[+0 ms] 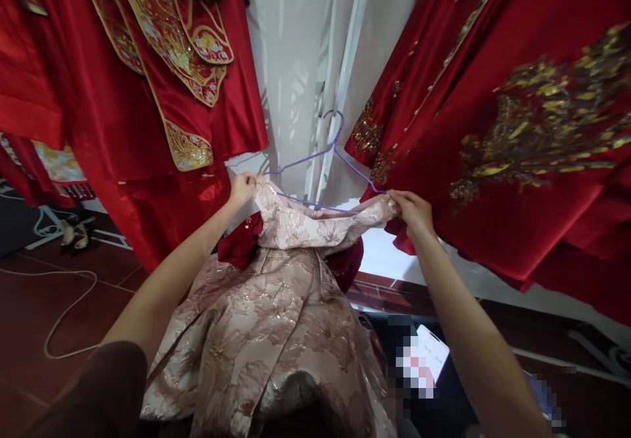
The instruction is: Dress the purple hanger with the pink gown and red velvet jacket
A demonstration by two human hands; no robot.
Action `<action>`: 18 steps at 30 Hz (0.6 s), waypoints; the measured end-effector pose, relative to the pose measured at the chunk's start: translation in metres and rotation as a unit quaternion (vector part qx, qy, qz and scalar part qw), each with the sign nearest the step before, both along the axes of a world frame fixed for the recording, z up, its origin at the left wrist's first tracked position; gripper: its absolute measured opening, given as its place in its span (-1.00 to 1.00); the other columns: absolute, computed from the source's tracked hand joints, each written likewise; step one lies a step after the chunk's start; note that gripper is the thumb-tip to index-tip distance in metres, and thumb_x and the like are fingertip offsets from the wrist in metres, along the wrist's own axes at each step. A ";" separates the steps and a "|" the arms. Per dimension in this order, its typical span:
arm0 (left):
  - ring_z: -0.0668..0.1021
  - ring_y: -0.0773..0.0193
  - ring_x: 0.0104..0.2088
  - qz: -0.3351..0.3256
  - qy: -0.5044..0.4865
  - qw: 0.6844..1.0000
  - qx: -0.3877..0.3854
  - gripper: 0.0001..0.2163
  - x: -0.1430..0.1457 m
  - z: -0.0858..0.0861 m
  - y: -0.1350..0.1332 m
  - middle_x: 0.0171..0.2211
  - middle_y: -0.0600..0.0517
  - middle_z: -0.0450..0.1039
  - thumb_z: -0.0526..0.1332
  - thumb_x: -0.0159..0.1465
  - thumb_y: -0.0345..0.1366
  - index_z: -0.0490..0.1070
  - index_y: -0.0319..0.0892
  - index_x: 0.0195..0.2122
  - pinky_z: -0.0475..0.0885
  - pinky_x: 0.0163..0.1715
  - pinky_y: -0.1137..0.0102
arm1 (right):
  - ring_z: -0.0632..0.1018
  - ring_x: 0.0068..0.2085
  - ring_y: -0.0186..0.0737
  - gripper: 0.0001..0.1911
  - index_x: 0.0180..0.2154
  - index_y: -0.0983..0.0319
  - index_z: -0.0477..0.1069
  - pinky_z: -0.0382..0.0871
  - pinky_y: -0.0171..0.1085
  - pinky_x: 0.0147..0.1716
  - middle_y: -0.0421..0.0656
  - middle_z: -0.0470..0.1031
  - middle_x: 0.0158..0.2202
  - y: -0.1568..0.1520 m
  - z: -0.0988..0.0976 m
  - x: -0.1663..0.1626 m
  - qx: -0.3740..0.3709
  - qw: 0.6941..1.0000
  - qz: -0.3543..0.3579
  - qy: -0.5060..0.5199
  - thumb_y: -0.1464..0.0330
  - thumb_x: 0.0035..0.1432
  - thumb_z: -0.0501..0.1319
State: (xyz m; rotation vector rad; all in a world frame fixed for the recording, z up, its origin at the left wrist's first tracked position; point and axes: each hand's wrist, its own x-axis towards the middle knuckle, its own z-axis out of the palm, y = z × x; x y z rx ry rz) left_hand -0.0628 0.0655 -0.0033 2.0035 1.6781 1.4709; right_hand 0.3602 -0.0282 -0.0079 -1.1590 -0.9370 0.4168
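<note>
A pink brocade garment (276, 319) with gold floral pattern and dark red lining hangs from a thin purple wire hanger (325, 155) in front of me. My left hand (242, 188) is closed on the garment's left shoulder at the hanger's left end. My right hand (413, 211) is closed on the garment's right shoulder at the hanger's right end. Both arms reach forward, and the garment's skirt drapes down between them toward me.
Red satin robes with gold embroidery hang at the left (148, 96) and at the right (517, 148). A white wall and frame (320, 63) stand behind. A white cable (64, 313) loops on the dark red floor. A phone (428, 356) lies below.
</note>
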 end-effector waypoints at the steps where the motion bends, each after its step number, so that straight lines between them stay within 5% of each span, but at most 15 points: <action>1: 0.53 0.20 -0.30 0.005 0.005 1.000 -0.010 -0.73 -0.005 -0.008 -0.003 -0.29 -0.11 0.54 0.00 0.22 -0.37 0.48 -0.31 -0.26 0.36 -0.28 0.41 | 0.51 -0.44 -0.28 -0.80 -0.45 0.20 0.53 0.39 -0.36 -0.53 -0.21 0.55 -0.45 -0.001 -0.006 0.002 0.000 0.999 -0.008 0.037 0.30 -0.24 0.37; 7: 0.52 0.22 -0.35 -0.051 0.062 0.996 -0.041 -0.81 -0.009 -0.040 -0.037 -0.37 -0.03 0.53 0.08 0.20 -0.35 0.48 -0.21 -0.33 0.36 -0.30 0.42 | 0.47 -0.54 -0.32 -0.75 -0.45 0.21 0.49 0.34 -0.38 -0.64 -0.25 0.51 -0.52 -0.011 -0.035 0.003 -0.020 0.990 0.026 0.135 0.29 -0.29 0.37; 9: 0.50 0.23 -0.31 -0.116 0.132 0.984 0.012 -0.80 0.007 -0.035 -0.053 -0.34 -0.02 0.50 0.05 0.25 -0.30 0.45 -0.19 -0.27 0.36 -0.23 0.39 | 0.45 -0.57 -0.35 -0.75 -0.45 0.20 0.48 0.28 -0.41 -0.69 -0.26 0.49 -0.54 -0.014 -0.040 0.001 -0.032 0.989 0.024 0.145 0.28 -0.30 0.38; 13: 0.40 0.19 -0.12 -0.251 0.284 0.907 0.182 -0.77 0.056 -0.010 -0.079 -0.20 -0.10 0.38 -0.01 0.31 -0.30 0.42 -0.21 -0.28 0.30 -0.03 0.26 | 0.42 -0.60 -0.37 -0.73 -0.42 0.20 0.49 0.21 -0.40 -0.71 -0.26 0.49 -0.54 -0.021 -0.051 -0.003 -0.049 0.989 0.007 0.139 0.25 -0.27 0.36; 18: 0.32 0.08 0.01 -0.260 0.362 0.863 0.239 -0.78 0.107 0.001 -0.091 0.05 -0.16 0.24 0.01 0.29 -0.32 0.43 -0.24 -0.33 0.27 0.00 0.12 | 0.50 -0.41 -0.30 -0.73 -0.41 0.19 0.50 0.36 -0.36 -0.50 -0.20 0.54 -0.40 -0.031 -0.062 -0.010 -0.024 0.991 0.011 0.134 0.24 -0.26 0.37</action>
